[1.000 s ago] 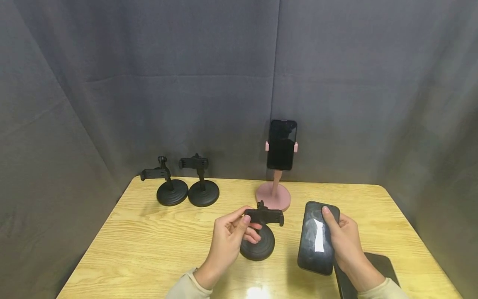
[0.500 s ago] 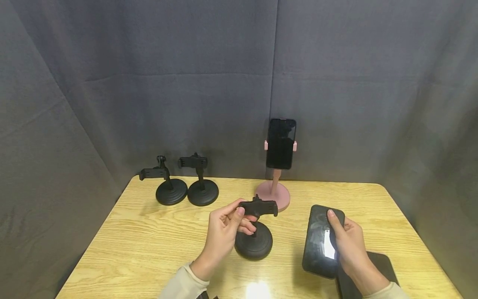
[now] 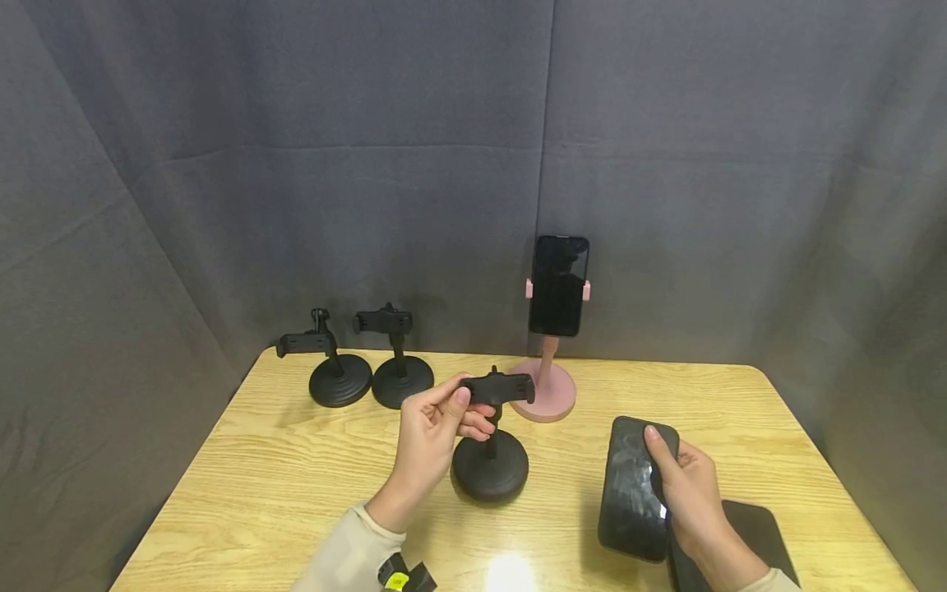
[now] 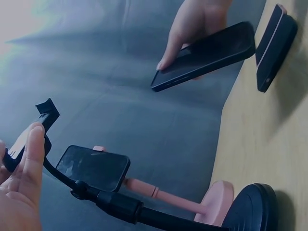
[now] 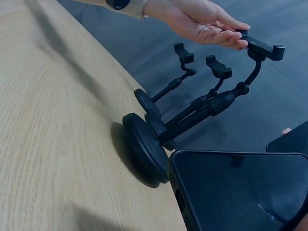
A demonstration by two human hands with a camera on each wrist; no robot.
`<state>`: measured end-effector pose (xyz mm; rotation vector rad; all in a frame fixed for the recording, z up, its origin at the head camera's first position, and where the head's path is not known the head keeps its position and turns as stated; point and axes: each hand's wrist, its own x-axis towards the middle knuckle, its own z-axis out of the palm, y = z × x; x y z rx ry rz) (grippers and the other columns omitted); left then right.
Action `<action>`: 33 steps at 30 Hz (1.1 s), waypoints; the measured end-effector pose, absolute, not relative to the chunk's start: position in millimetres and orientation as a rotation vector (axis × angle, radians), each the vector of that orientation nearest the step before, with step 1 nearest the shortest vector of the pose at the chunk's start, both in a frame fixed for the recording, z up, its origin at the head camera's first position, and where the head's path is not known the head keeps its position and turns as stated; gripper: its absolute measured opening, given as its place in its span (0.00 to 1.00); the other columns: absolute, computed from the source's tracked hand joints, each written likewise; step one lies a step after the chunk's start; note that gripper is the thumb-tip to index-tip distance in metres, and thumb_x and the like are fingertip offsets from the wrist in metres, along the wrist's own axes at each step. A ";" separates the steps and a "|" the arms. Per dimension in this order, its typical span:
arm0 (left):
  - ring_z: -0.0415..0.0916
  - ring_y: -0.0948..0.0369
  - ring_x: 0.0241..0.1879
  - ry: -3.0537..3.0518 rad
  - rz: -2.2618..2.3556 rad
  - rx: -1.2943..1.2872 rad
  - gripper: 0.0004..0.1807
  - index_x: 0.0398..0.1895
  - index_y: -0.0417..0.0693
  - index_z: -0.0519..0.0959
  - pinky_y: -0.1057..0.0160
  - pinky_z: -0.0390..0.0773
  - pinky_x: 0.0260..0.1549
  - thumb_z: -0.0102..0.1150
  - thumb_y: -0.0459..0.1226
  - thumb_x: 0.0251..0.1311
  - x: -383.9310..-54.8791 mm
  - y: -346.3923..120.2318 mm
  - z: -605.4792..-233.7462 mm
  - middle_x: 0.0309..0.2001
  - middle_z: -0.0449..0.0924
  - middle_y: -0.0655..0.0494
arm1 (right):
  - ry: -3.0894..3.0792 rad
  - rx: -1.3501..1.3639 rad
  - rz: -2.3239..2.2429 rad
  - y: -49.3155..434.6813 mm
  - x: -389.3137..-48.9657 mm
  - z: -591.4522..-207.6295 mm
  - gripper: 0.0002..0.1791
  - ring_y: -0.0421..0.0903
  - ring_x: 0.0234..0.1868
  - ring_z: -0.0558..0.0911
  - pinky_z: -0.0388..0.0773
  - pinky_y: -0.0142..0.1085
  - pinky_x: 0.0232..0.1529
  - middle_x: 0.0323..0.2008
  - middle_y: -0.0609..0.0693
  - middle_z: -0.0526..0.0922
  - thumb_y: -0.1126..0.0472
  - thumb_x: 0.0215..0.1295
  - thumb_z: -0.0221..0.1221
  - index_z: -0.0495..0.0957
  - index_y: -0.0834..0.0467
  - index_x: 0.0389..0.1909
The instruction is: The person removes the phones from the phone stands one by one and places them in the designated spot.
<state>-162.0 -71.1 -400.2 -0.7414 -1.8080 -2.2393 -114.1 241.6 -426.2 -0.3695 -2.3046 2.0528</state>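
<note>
My left hand (image 3: 427, 440) pinches the clamp (image 3: 499, 388) of a black phone stand between thumb and fingers. That stand's round base (image 3: 490, 473) is over the middle of the table; whether it touches the wood I cannot tell. In the left wrist view its bent neck (image 4: 60, 175) runs from the clamp to the pole. My right hand (image 3: 691, 497) grips a black smartphone (image 3: 632, 493) by its right edge, thumb on the glass face, to the right of the stand. Nothing sits in the clamp.
Behind stands a pink phone stand (image 3: 547, 390) bearing a phone (image 3: 559, 284). Two more black stands (image 3: 336, 380) (image 3: 402, 382) are at back left. Under my right wrist, dark phones (image 4: 276, 48) lie stacked on the table (image 3: 296, 510). A grey curtain (image 3: 370, 164) hangs behind.
My left hand has shifted the black stand left and away from me, its clamp appearing higher. My right hand with the smartphone has moved slightly right and nearer to me.
</note>
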 end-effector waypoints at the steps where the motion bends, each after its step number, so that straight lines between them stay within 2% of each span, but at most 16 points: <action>1: 0.87 0.69 0.28 -1.810 -2.240 -0.736 0.20 0.61 0.20 0.70 0.64 0.89 0.31 0.47 0.32 0.77 -163.5 -71.9 -398.6 0.34 0.79 0.16 | -2.296 -0.370 2.060 241.3 -113.8 -426.9 0.21 0.34 0.37 0.86 0.83 0.26 0.43 0.28 0.37 0.89 0.41 0.77 0.50 0.84 0.50 0.35; 3: 0.87 0.69 0.28 -1.814 -2.227 -0.727 0.20 0.61 0.21 0.71 0.63 0.89 0.31 0.47 0.32 0.77 -167.0 -73.3 -396.1 0.34 0.79 0.17 | -2.297 -0.368 2.057 241.1 -113.6 -428.2 0.21 0.35 0.37 0.86 0.83 0.26 0.43 0.28 0.37 0.89 0.42 0.77 0.50 0.84 0.50 0.36; 8: 0.87 0.69 0.27 -1.827 -2.179 -0.724 0.19 0.61 0.22 0.72 0.62 0.89 0.30 0.47 0.32 0.77 -176.1 -75.5 -391.3 0.33 0.80 0.18 | -2.348 -0.362 2.001 243.8 -113.7 -429.9 0.23 0.31 0.48 0.80 0.73 0.24 0.54 0.34 0.32 0.87 0.39 0.77 0.48 0.84 0.51 0.41; 10: 0.87 0.69 0.27 -1.830 -2.167 -0.722 0.19 0.60 0.23 0.73 0.61 0.89 0.30 0.47 0.32 0.77 -180.1 -76.6 -389.7 0.33 0.81 0.19 | -2.352 -0.362 1.997 244.7 -113.8 -430.3 0.24 0.31 0.50 0.78 0.71 0.25 0.55 0.35 0.31 0.86 0.39 0.77 0.48 0.84 0.51 0.42; 17: 0.87 0.69 0.27 -1.830 -2.176 -0.687 0.18 0.58 0.22 0.74 0.63 0.89 0.31 0.48 0.31 0.77 -195.8 -80.9 -385.7 0.34 0.79 0.16 | -2.321 -0.384 2.031 245.9 -113.0 -433.1 0.22 0.32 0.44 0.83 0.78 0.25 0.50 0.31 0.35 0.88 0.41 0.77 0.49 0.84 0.51 0.38; 24: 0.87 0.66 0.26 -1.796 -2.218 -0.659 0.16 0.56 0.22 0.75 0.63 0.89 0.30 0.47 0.30 0.76 -209.6 -81.7 -389.0 0.34 0.79 0.17 | -2.328 -0.416 2.058 248.1 -112.5 -438.3 0.21 0.33 0.42 0.85 0.80 0.25 0.49 0.31 0.35 0.89 0.40 0.77 0.49 0.84 0.48 0.40; 29: 0.87 0.66 0.26 -1.799 -2.244 -0.600 0.17 0.57 0.22 0.73 0.65 0.89 0.31 0.48 0.30 0.76 -220.2 -82.0 -391.2 0.35 0.80 0.17 | -2.373 -0.446 2.018 247.8 -111.6 -442.4 0.23 0.33 0.42 0.84 0.79 0.25 0.49 0.31 0.35 0.88 0.39 0.77 0.48 0.84 0.50 0.41; 33: 0.87 0.66 0.26 -1.817 -2.250 -0.561 0.17 0.59 0.23 0.73 0.66 0.88 0.31 0.48 0.31 0.76 -227.6 -82.4 -392.4 0.36 0.80 0.17 | -2.368 -0.472 2.017 246.2 -110.7 -444.4 0.24 0.36 0.37 0.86 0.82 0.27 0.45 0.29 0.37 0.88 0.38 0.77 0.48 0.83 0.52 0.41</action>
